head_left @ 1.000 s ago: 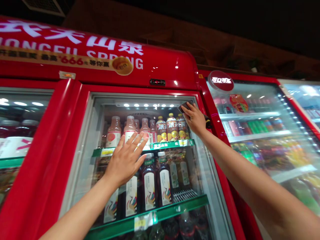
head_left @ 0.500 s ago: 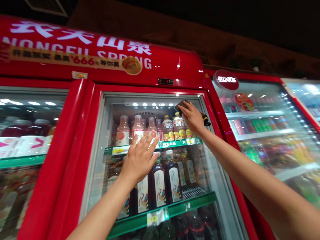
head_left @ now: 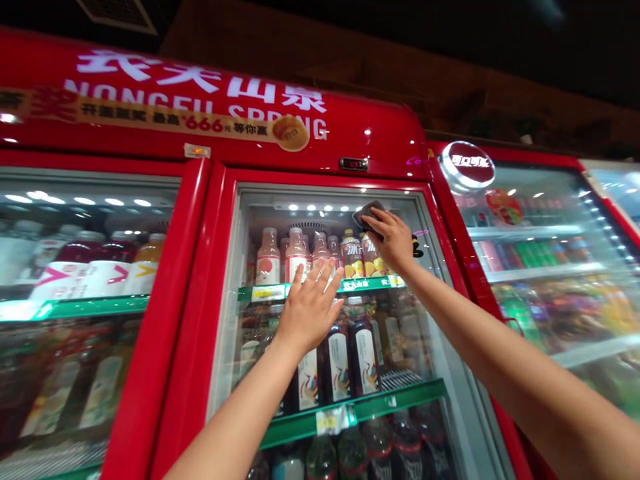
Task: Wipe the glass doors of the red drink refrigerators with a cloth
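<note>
My left hand (head_left: 309, 312) is raised with its fingers spread, palm toward the glass door (head_left: 425, 313) of a red drinks fridge (head_left: 185, 220). It holds nothing and appears to rest on the pane. Higher and to the right, my right hand (head_left: 394, 239) presses a dark grey cloth (head_left: 367, 217) to the upper part of the same door. A black piece with yellow edging (head_left: 417, 247) shows beyond that wrist; whether it belongs to the cloth I cannot tell. Behind the glass stand peach-labelled bottles (head_left: 269, 259) and dark bottles with white labels (head_left: 339, 363).
A red header (head_left: 370, 127) with white lettering runs above the doors, with a small digital display (head_left: 353, 164) below it. Left is another glass door with bottles (head_left: 105, 267) behind it. To the right stands a second fridge with a round lit sign (head_left: 469, 164).
The view has shifted, so the fridge and both hands appear farther right in the picture. Against the door, my hands have stayed almost in place, the right one still on the cloth.
</note>
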A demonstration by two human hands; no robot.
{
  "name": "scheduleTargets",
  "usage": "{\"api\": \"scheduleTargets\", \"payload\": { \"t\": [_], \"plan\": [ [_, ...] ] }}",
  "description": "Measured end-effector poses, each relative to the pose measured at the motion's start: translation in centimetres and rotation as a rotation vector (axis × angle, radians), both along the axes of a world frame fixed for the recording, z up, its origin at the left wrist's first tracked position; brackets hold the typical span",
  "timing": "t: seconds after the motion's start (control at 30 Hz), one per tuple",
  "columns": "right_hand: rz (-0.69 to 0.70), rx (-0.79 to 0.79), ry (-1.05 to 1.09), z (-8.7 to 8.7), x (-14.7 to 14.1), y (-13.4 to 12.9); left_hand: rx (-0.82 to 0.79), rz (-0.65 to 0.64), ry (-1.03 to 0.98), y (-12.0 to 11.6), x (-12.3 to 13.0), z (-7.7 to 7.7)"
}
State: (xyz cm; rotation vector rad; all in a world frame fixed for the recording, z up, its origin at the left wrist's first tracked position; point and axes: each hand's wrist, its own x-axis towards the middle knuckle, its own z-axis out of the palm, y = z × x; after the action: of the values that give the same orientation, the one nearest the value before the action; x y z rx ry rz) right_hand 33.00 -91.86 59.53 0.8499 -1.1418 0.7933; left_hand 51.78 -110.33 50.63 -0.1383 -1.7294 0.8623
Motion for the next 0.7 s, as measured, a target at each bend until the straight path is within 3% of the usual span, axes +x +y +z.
{"api": "scheduleTargets", "payload": {
  "t": [0.1, 0.17, 0.23, 0.37, 0.47, 0.53, 0.63, 0.7],
  "plan": [
    [0.018, 0.187, 0.127, -3.3, 0.4, 0.9, -0.010, -0.002, 0.003, 0.0, -0.1, -0.1],
    [0.032, 0.212, 0.147, -4.8, -0.4, 2.2, -0.011, 0.012, -0.001, 0.0, -0.2, 0.0],
    [0.049, 0.109, 0.086, -4.8, -1.2, 2.8, -0.015, 0.029, -0.021, 0.0, -0.2, 0.1],
    [0.071, -0.147, -0.122, -1.6, -0.5, 0.5, -0.098, 0.041, -0.130, -0.7, 1.4, 0.2],
    [0.041, -0.105, -0.149, -0.7, 2.1, -2.1, -0.094, 0.047, -0.116, -2.0, 4.2, -0.3],
    [0.034, 0.024, -0.065, -1.9, 3.5, -2.7, -0.086, 0.047, -0.088, -3.1, 6.3, -1.0],
    [0.063, 0.224, 0.086, -4.8, 3.8, -1.6, -0.104, 0.043, -0.079, -5.0, 8.8, -2.3],
    [0.095, 0.244, 0.114, -5.6, 3.1, -0.7, -0.107, 0.047, -0.088, -6.1, 9.5, -3.3]
  ]
}}
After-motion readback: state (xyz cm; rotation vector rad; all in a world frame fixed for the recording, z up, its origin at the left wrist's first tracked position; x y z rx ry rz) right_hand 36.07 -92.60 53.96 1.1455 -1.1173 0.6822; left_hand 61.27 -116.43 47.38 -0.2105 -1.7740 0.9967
